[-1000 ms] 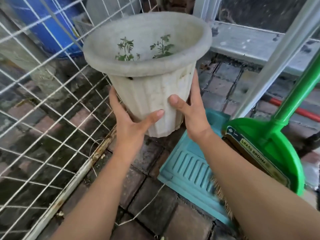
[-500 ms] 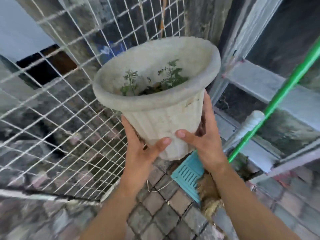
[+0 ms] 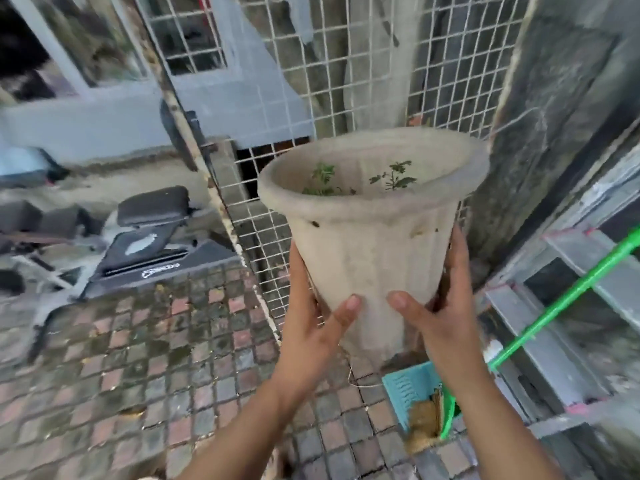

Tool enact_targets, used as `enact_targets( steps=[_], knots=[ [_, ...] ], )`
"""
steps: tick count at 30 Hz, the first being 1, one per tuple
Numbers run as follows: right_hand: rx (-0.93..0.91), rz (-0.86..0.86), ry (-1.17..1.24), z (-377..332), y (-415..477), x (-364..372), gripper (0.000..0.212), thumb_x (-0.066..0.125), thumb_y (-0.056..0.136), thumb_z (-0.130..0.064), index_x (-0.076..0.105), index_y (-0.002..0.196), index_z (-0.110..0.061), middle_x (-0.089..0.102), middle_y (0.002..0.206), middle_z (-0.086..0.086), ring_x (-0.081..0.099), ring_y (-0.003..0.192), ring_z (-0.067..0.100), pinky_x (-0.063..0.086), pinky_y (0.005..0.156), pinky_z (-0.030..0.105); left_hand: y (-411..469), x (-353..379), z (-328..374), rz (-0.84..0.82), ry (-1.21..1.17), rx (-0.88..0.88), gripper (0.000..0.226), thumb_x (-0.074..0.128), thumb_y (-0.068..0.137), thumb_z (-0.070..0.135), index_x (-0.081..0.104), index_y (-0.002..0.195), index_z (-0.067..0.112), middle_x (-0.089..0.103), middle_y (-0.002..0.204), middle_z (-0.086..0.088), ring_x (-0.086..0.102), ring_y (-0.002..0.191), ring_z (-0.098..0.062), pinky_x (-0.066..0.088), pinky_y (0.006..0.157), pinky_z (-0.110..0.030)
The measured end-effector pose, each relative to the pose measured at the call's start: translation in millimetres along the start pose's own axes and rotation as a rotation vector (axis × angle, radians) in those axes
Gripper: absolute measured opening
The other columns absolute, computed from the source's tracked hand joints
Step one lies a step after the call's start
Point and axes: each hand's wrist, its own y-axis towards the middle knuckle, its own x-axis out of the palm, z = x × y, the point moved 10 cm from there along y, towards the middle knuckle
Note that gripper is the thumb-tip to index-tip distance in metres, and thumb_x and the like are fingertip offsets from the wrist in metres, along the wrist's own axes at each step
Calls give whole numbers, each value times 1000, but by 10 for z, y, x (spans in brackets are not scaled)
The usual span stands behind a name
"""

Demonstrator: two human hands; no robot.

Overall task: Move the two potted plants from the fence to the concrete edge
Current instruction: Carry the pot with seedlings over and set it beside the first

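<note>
A person holds a pale, ribbed, flared plant pot [image 3: 372,237] up in the air with both hands, clear of the paving. The left hand [image 3: 313,327] presses against the pot's lower left side, thumb laid across the front and fingers wrapped round behind, out of sight. The right hand [image 3: 441,306] clasps the lower right side the same way, its thumb on the front near the left thumb, the 2 thumb tips close but apart. Inside the pot 2 small green seedlings [image 3: 393,176] stand up from below the rim; the soil itself is hidden by the rim. The pot is roughly upright, its wide mouth tipped slightly toward the camera. Directly behind it stands a white wire mesh fence [image 3: 363,64], with a rusty-edged frame bar [image 3: 214,188] running down its left edge. The ground below is brick paving [image 3: 156,358] in red and grey blocks. Low on the right, a teal dustpan [image 3: 408,393] lies on the paving beside a green broom [image 3: 561,299], whose handle slants up to the right. Dark blurred equipment [image 3: 152,237] lies at the left.
</note>
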Motion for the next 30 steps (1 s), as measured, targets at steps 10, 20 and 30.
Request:
enact_targets(
  steps=[10,20,30],
  knots=[
    [-161,-489,206,-1160,-52,2786,106,93,71,-35,33,155,-59,50,159,-18,52,145,7,54,109,31,-794,-2447,1409,443,62,228,110,78,83,61,13,169,39,45,170,6,54,151,-23,50,120,-53],
    [-165,-693,401,-1548,-710,5777,99,89,59,-73,35,142,-75,45,151,-43,46,141,-14,48,104,10,-1964,-5019,2141,811,237,308,108,76,82,70,9,165,57,23,178,19,32,164,-15,33,130,-56],
    [-46,-998,621,-1486,-1137,8061,97,95,59,-64,45,143,-64,58,148,-30,58,138,-1,52,106,20,-2623,-6733,2333,1146,370,317,98,79,77,55,15,145,84,25,176,25,35,162,-14,33,131,-55]
  ],
)
